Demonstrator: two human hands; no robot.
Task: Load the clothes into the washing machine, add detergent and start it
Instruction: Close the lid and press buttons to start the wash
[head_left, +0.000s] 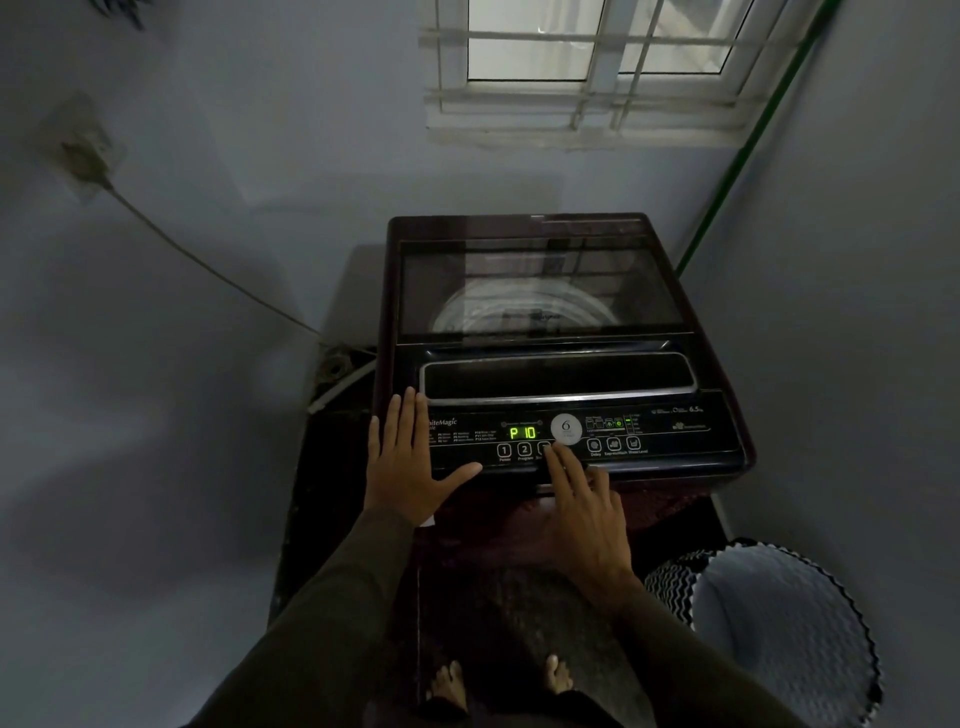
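Note:
A dark top-loading washing machine stands in front of me with its glass lid down; the drum shows faintly through it. The control panel is lit and its green display reads "P 10". My left hand lies flat on the panel's left end, fingers straight and spread. My right hand reaches over the front edge, and its forefinger tip touches the third round button, right of the display. No clothes or detergent can be seen.
A laundry basket with a black-and-white zigzag rim stands on the floor at the right. A cord runs from a wall socket to behind the machine. A green pipe climbs the right corner by a barred window. My bare feet are below.

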